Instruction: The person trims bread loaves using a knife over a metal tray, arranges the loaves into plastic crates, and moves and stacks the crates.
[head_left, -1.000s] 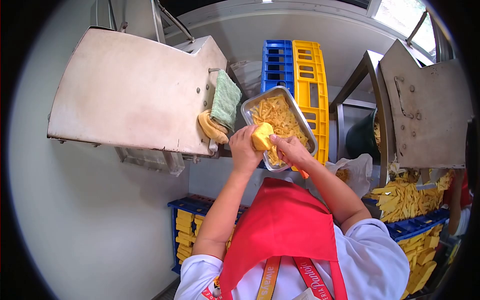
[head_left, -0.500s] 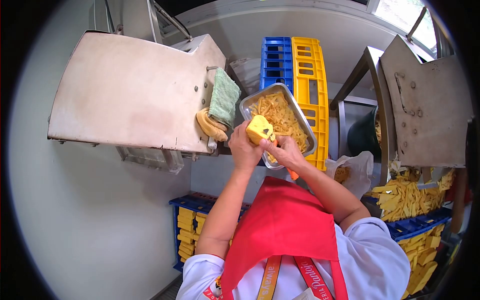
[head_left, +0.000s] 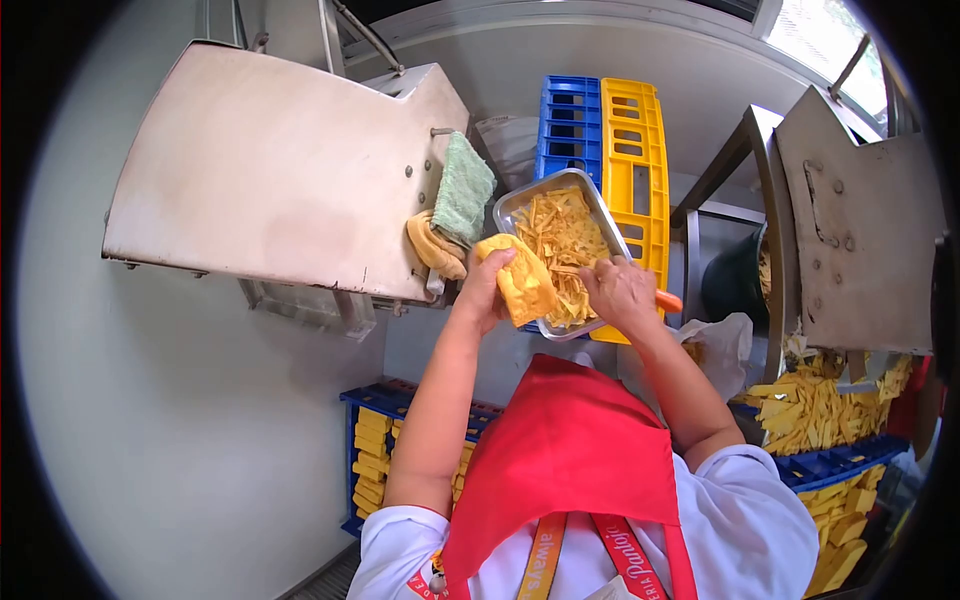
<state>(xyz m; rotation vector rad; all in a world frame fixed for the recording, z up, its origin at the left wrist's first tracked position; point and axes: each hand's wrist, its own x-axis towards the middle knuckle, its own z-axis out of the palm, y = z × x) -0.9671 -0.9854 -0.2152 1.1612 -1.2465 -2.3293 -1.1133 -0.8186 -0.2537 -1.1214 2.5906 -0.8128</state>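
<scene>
A thick yellow block [head_left: 522, 284], perhaps a peeled vegetable, is in my left hand [head_left: 482, 290]. Its long face tilts toward me, and my fingers wrap its left side. My right hand [head_left: 622, 292] is closed around what looks like an orange-handled knife [head_left: 668, 301]; the handle sticks out to the right and the blade is hard to make out. Both hands are over the near part of a metal tray [head_left: 612, 228], apart from each other. Yellow-orange strips and shavings [head_left: 562, 228] fill the tray.
Blue [head_left: 569, 125] and yellow crates [head_left: 634, 150] stand behind the tray. On the left is a metal machine [head_left: 270, 170] with a green cloth [head_left: 463, 190]; another machine [head_left: 865, 240] stands right, above heaped yellow strips [head_left: 830, 405]. Stacked yellow blocks [head_left: 372, 450] fill a crate below left.
My right hand has moved right, away from the block, with the orange handle now pointing right. My left hand has turned the block so its long face shows.
</scene>
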